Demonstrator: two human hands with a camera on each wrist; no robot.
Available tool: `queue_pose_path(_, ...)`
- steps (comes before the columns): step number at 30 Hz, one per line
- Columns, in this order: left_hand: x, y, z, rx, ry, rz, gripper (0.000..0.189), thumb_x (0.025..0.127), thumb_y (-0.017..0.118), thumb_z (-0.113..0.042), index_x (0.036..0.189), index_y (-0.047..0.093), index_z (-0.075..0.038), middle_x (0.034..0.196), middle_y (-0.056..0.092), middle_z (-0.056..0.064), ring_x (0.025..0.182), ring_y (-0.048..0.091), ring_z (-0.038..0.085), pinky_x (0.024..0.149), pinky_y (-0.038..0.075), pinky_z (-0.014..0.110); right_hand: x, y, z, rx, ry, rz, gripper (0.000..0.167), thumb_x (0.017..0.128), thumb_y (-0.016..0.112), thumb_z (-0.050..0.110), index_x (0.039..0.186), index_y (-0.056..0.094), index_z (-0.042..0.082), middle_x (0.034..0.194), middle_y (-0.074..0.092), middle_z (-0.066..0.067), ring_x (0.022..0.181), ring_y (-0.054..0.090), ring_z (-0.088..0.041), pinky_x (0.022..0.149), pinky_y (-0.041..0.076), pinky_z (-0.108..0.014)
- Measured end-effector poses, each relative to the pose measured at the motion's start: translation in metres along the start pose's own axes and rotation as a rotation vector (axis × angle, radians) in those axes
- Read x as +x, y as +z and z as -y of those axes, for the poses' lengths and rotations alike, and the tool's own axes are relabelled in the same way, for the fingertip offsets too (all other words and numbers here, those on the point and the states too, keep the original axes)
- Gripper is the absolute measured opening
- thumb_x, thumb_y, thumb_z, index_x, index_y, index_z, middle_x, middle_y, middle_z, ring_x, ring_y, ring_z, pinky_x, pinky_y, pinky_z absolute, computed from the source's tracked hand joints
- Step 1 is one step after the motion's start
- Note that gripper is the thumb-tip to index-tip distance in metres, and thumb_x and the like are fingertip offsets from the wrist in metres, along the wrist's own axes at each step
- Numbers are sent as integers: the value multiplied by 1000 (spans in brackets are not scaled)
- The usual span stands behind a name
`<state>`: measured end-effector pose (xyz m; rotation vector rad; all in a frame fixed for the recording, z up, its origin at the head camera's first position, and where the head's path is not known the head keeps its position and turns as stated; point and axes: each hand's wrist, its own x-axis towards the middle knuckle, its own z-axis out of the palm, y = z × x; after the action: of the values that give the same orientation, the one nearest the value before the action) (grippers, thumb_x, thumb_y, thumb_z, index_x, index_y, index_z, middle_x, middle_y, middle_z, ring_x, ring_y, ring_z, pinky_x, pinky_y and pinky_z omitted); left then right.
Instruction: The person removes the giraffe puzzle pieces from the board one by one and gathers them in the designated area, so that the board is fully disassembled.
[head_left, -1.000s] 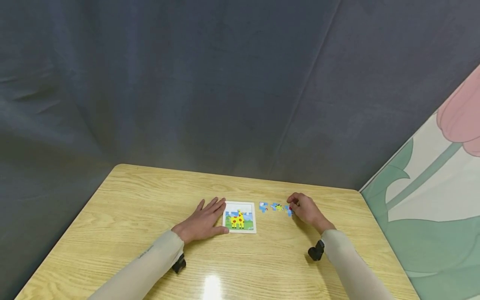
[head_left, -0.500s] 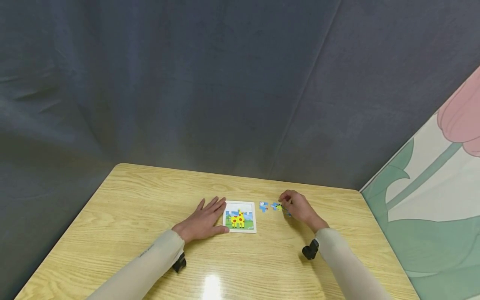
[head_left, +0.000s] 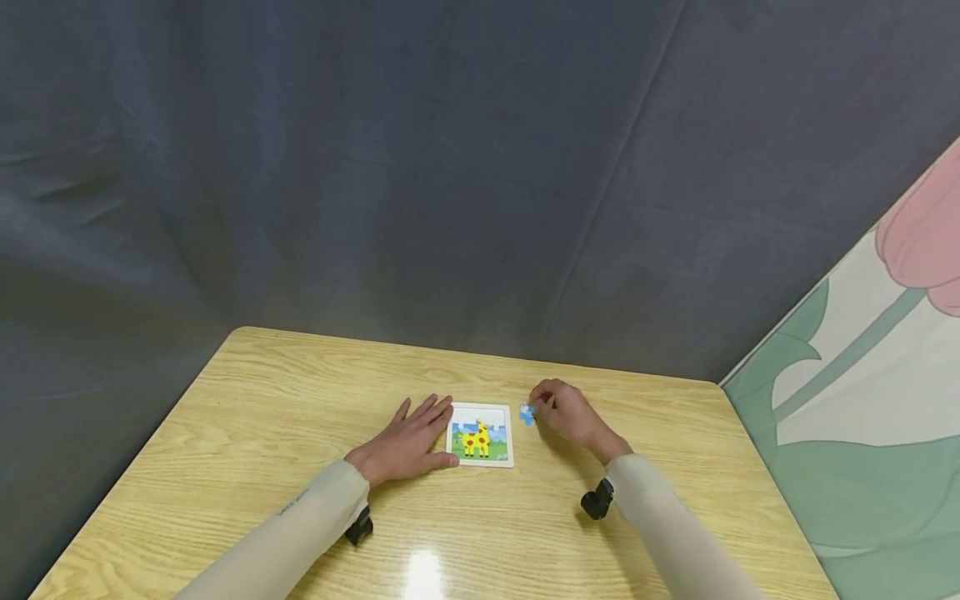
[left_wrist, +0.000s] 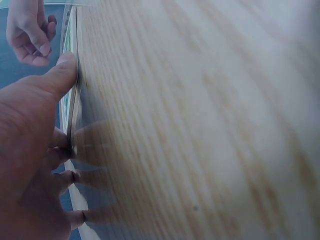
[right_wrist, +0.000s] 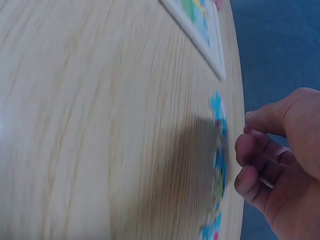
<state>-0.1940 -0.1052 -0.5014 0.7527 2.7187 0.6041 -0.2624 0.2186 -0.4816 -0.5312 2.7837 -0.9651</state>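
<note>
A small white-framed jigsaw puzzle (head_left: 480, 442) with a giraffe picture lies on the table, its top strip bare white. My left hand (head_left: 405, 443) rests flat along its left edge, fingers spread, thumb on the near left corner. A blue jigsaw piece (head_left: 527, 414) lies just right of the frame. Over the row of pieces hovers my right hand (head_left: 573, 418), fingers loosely curled and nothing visible between them. It hides the other pieces in the head view; in the right wrist view, the row of blue jigsaw pieces (right_wrist: 219, 180) lies on the table below the fingers.
The wooden table (head_left: 300, 400) has its far edge a short way beyond the puzzle, against a dark curtain (head_left: 375, 167). A panel with a flower print (head_left: 862, 400) stands along the right side. Each wrist carries a small black camera (head_left: 598, 500).
My right hand has moved left along the row of pieces, from the rightmost piece toward the one nearest the frame. My left hand and the puzzle have stayed in place.
</note>
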Motion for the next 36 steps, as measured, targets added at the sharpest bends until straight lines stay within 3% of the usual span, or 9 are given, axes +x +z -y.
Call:
queue_pose_path(12, 1, 0, -1, 11, -7, -7, 88, 106, 56, -61, 169, 29, -7, 181, 16, 6, 170, 12, 32, 134, 9, 66, 10, 23, 33, -14, -78, 57, 11, 105, 65, 7, 109, 75, 7, 103, 68, -5, 84, 56, -13, 73, 48, -25)
queue_pose_path(20, 0, 0, -2, 16, -9, -7, 87, 106, 56, -61, 169, 30, -6, 181, 17, 7, 170, 13, 33, 134, 11, 67, 13, 41, 52, -45, -114, 148, 9, 104, 68, 8, 105, 76, 10, 95, 66, -1, 81, 56, -11, 72, 48, -25)
queue_pose_path(28, -1, -1, -3, 11, -8, 0, 86, 107, 55, -60, 169, 30, -5, 181, 17, 8, 170, 12, 34, 133, 9, 68, 15, 53, 64, -60, -181, 243, 9, 102, 72, 12, 110, 75, 8, 95, 64, -1, 80, 55, -12, 72, 48, -27)
queue_pose_path(36, -2, -1, -3, 10, 1, -5, 87, 107, 55, -60, 168, 30, -4, 181, 17, 9, 169, 12, 35, 133, 10, 69, 15, 58, 76, -54, -160, 291, 17, 101, 75, 16, 116, 71, 8, 92, 62, 0, 75, 54, -13, 69, 46, -28)
